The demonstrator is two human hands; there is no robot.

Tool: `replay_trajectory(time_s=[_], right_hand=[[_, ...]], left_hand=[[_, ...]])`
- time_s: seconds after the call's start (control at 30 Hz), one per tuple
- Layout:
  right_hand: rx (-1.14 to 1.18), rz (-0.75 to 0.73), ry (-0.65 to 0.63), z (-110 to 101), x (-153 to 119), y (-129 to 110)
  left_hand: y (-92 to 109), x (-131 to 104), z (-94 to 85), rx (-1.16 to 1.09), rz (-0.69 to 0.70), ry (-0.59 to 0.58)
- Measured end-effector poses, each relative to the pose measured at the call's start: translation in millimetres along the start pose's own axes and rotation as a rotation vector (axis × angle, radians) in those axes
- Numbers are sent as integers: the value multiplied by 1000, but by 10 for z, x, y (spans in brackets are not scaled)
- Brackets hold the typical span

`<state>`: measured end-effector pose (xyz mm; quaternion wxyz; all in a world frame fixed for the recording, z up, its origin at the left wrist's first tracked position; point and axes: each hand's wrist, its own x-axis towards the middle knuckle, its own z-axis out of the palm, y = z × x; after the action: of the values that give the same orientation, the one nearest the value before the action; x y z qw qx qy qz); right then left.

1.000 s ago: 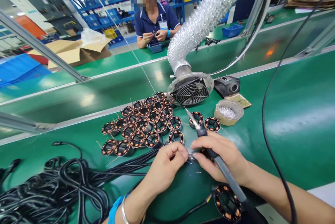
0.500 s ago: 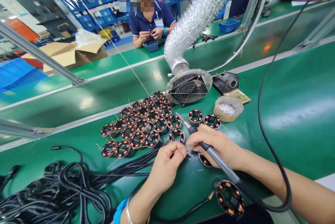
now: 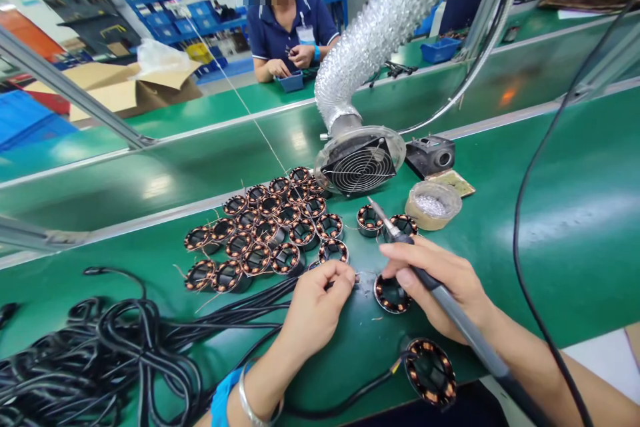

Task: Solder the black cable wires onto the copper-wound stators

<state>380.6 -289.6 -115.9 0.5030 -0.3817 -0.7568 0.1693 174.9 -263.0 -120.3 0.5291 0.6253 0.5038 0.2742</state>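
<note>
My right hand [image 3: 445, 274] grips a soldering iron [image 3: 457, 317] by its grey handle, its tip pointing up and away from me. Just left of these fingers lies a copper-wound stator [image 3: 391, 295]. My left hand [image 3: 320, 300] is closed in a pinch on the end of a black cable; the fingers hide most of that end. Nearer to me, a stator with a cable attached [image 3: 431, 374] rests at the table's front edge. Several more copper-wound stators [image 3: 257, 259] stand grouped beyond my left hand. Two others, including one stator [image 3: 370, 220], sit near the iron's tip.
A heap of black cables [image 3: 145, 340] covers the left of the green table. Behind the stators, a fan [image 3: 359, 166] hangs on a silver duct [image 3: 345, 74]. To its right are a tub [image 3: 434, 206] and a black iron stand [image 3: 433, 155]. Across the bench sits a co-worker [image 3: 295, 34].
My right hand and the soldering iron have moved right, away from my left hand, uncovering more of the stator between them. The left hand keeps its pinch. Opposite, the co-worker's hand has lowered to a blue bin.
</note>
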Motion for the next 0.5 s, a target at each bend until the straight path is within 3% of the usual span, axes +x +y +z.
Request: replay_trajectory(time_s=[0.3, 0.5], right_hand=[[187, 301, 235, -90, -88, -15], [198, 338, 250, -72, -101, 16]], left_hand=[[28, -15, -12, 69, 14, 19], [53, -25, -13, 87, 6, 23]])
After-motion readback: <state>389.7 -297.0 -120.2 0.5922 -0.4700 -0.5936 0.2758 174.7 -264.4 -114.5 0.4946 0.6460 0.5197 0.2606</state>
